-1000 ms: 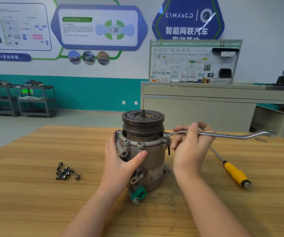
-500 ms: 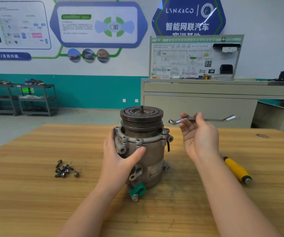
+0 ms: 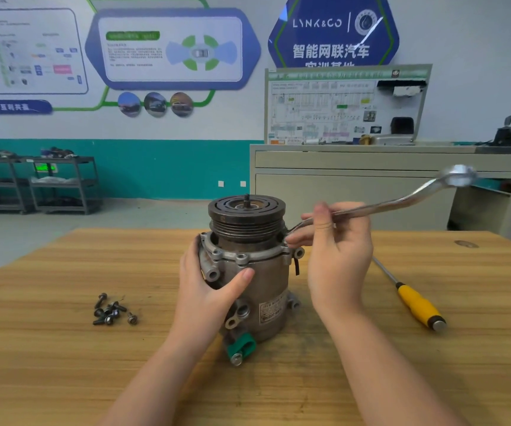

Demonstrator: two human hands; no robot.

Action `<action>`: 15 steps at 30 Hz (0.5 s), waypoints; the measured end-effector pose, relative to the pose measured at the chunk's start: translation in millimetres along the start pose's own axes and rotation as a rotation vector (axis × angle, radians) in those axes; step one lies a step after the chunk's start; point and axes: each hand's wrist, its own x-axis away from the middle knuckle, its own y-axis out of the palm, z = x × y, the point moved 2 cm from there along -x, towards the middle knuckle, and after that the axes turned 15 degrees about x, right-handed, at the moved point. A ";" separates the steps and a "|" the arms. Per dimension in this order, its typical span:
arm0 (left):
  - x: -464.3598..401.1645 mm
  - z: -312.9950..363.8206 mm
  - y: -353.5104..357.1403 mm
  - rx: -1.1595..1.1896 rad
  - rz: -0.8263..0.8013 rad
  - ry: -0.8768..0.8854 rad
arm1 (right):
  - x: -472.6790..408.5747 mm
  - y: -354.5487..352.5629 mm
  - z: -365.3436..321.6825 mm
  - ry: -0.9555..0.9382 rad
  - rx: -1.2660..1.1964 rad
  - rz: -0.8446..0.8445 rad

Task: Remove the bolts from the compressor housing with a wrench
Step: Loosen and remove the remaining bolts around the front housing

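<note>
A brown metal compressor (image 3: 266, 290) stands upright on the wooden table (image 3: 63, 364), with a dark pulley on top and a flange ring with bolts below it. My left hand (image 3: 208, 290) grips the left side of the housing, thumb across the front. My right hand (image 3: 337, 250) pinches the shaft of a silver ring wrench (image 3: 408, 198) just right of the pulley. The wrench's near end lies by the flange's right edge, partly hidden by my fingers; its far ring end points up and right.
Several loose dark bolts (image 3: 111, 310) lie in a small pile on the table left of the compressor. A yellow-handled screwdriver (image 3: 417, 302) lies to the right. A grey cabinet (image 3: 371, 179) with a display board stands behind the table.
My right hand lifted the wrench off the flange, then brought it back down toward the flange's right side, with the far end now tilted upward. My left hand has stayed on the housing.
</note>
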 end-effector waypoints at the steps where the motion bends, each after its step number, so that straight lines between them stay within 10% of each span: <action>1: -0.1 0.3 0.0 -0.004 0.001 0.001 | 2.0 0.7 -1.7 -0.093 0.052 -0.036; 7: 1.0 1.7 0.2 -0.014 0.004 0.023 | 17.0 5.4 -1.5 -0.491 0.330 -0.037; 15: -0.9 3.0 2.0 0.040 0.010 0.016 | -13.2 4.1 35.0 0.574 -0.105 0.057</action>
